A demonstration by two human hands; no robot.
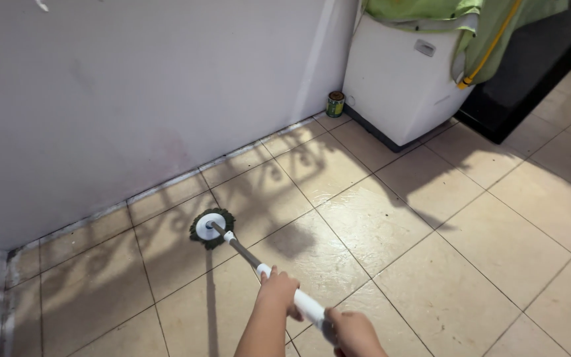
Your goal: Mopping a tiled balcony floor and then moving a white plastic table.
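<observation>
A round mop head [211, 228] of dark green, shaggy fibres with a smooth white plastic disc on top lay flat on the glossy beige tiled floor [497, 244], near the base of the pale grey wall [114, 99]. From the disc a thin grey metal handle [242, 250] rose at a slant toward the person and ended in a white sleeve. The left hand [279, 291] was clenched around the upper end of that white sleeve, and the right hand [355, 332] was clenched around it lower in the picture, just behind the left; so the mop head lay well ahead of both grips, up and to the left. Farther off stood a boxy white washing machine [398, 86] draped with green cloth [424, 10], with a small cylindrical can [335, 104] on the floor just beside it against the wall.
</observation>
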